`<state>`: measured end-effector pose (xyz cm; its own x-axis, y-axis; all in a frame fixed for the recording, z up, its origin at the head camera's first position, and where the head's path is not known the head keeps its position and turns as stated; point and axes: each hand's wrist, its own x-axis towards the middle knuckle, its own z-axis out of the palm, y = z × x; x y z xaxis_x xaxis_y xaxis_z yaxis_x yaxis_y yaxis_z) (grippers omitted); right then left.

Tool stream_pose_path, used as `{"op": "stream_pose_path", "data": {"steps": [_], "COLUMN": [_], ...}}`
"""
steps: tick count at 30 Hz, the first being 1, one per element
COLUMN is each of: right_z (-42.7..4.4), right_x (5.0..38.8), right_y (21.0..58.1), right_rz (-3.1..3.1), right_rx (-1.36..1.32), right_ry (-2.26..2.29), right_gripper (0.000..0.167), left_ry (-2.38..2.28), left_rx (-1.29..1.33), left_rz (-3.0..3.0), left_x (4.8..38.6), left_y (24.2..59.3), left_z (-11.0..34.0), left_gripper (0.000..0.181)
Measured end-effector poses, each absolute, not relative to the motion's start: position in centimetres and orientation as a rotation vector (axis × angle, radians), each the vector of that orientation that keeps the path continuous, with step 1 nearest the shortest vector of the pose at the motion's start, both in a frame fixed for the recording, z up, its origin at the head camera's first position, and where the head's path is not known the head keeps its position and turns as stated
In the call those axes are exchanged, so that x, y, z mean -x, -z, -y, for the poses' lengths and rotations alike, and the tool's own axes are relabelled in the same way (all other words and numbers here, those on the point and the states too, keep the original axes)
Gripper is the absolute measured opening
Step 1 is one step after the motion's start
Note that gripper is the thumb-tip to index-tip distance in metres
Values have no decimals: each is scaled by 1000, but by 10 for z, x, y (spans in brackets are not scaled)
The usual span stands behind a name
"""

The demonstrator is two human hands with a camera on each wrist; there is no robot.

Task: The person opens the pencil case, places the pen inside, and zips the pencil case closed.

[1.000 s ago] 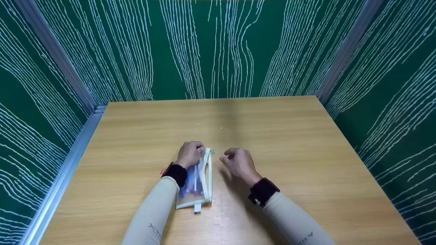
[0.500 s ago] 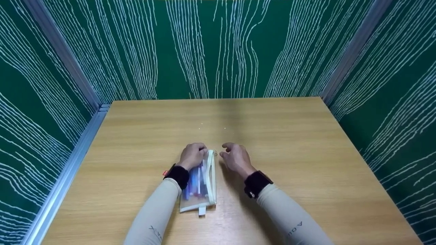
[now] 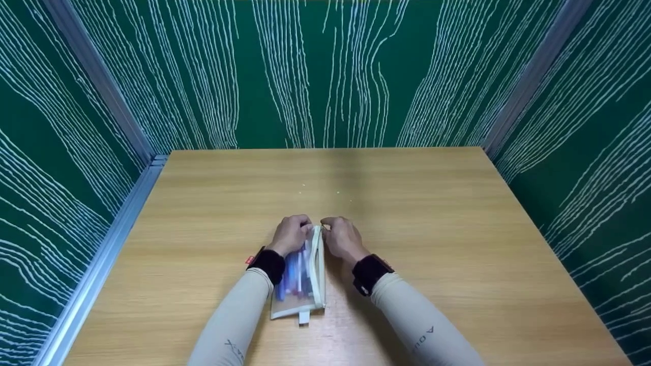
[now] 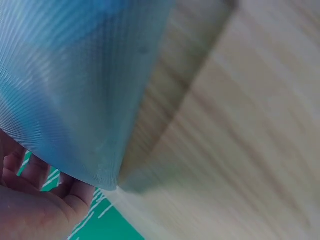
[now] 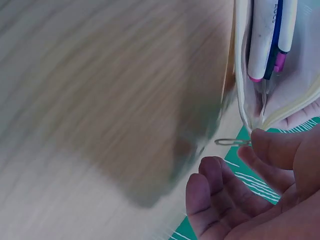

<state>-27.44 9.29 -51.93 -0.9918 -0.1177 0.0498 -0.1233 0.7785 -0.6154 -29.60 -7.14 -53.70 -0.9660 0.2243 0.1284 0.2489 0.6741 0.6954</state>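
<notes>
A translucent mesh pencil case with pale trim stands on its edge near the front middle of the table, its zip opening facing right. Pens show inside through the gap. My left hand grips the far end of the case; in the left wrist view its fingers curl at the mesh edge. At the far end of the zip, my right hand pinches the metal zipper pull between thumb and index finger. The other right fingers are loosely bent. The slider itself is mostly hidden by the thumb.
The wooden table extends around the case. A few tiny specks lie beyond the hands. Green walls with white streaks enclose the back and sides, with a metal rail along the left.
My right hand has moved left to the case's far end and taken hold of the zipper pull. My left hand keeps its grip, and the zip opening looks narrower than a second ago.
</notes>
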Motion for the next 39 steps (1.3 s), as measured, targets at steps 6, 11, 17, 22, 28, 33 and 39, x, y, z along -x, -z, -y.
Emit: {"op": "stream_pose_path", "data": {"steps": [6,11,17,22,28,33,39], "right_z": [-87,-87,-87,-88,-88,-88,-88], "right_x": [274,274,273,273,272,272,272], "right_y": [523,527,527,526,527,527,529], "right_rz": [2965,2963,2960,2959,2923,2916,2868], "right_rx": [-156,-132,-104,-120,-122,-126,-131], "right_ry": [-1010,-977,-957,-923,-909,-898,-893], "right_gripper": [23,17,11,4,3,5,11], "left_ry": [1309,1360,1400,1410,1368,1363,1381], "left_rx": [481,474,449,419,472,477,455], "left_rz": [2804,2819,2825,2821,2767,2752,2754], "left_x": [297,298,298,298,298,298,298], "left_y": [540,540,537,536,539,541,540], "left_z": [71,70,69,70,71,71,70], "left_gripper": [11,15,15,14,12,12,12]}}
